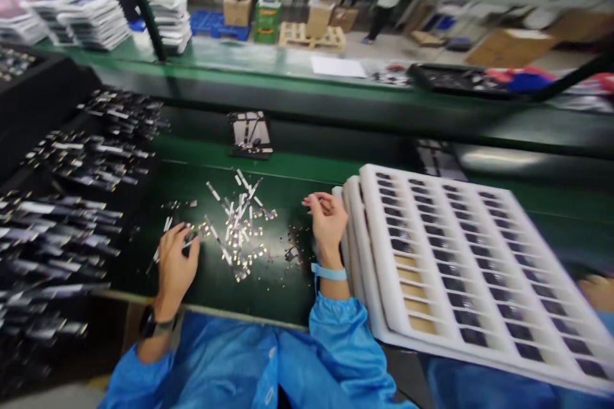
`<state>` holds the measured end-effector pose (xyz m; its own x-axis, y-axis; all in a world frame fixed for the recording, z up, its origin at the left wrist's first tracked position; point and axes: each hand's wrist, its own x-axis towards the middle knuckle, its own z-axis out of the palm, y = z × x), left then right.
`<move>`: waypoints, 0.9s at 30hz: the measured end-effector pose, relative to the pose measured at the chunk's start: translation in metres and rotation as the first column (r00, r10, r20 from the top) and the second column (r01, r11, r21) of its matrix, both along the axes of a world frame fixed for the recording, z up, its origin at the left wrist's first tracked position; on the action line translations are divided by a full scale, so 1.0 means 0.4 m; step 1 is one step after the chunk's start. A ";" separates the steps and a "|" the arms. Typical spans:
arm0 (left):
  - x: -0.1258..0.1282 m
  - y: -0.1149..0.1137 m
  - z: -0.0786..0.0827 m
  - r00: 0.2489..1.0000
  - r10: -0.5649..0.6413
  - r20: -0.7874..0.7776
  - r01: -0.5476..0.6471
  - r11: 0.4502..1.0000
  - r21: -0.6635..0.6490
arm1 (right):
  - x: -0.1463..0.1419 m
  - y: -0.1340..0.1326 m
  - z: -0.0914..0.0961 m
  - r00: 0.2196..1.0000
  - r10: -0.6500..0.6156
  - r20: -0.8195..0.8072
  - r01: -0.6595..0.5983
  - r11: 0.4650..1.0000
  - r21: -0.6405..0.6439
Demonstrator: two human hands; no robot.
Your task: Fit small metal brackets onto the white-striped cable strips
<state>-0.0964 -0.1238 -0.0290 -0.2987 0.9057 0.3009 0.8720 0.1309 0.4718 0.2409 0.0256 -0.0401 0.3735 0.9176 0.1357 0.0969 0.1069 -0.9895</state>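
Small silver strips and tiny metal parts lie scattered on the dark green bench in front of me. My left hand rests at the left edge of the scatter, fingers curled around a thin strip. My right hand hovers to the right of the parts with its fingers bent in a pinch; what it holds is too small to make out. It sits beside a stack of white slotted trays whose slots carry dark parts. Both arms wear blue sleeves.
Rows of dark strip parts fill black trays at the left. A small black holder with strips stands behind the scatter. Stacked trays, boxes and pallets line the far side. A person stands in the background.
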 end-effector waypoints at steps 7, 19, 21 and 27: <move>-0.001 0.022 0.041 0.983 0.003 -0.183 -0.058 0.954 -0.294 | 0.018 -0.024 -0.003 0.988 0.034 0.154 -0.037 0.999 0.017; -0.033 0.039 0.035 0.982 0.076 -0.174 -0.126 0.946 -0.300 | -0.006 -0.024 -0.019 0.960 0.274 0.061 -0.270 0.961 -0.060; -0.026 0.047 0.023 0.983 0.093 -0.157 -0.135 0.950 -0.283 | -0.005 -0.024 -0.019 0.963 0.258 0.078 -0.252 0.964 -0.080; -0.036 0.044 0.024 0.989 0.103 -0.105 -0.127 0.961 -0.246 | 0.004 -0.026 -0.016 0.912 0.269 0.308 -0.259 0.963 -0.075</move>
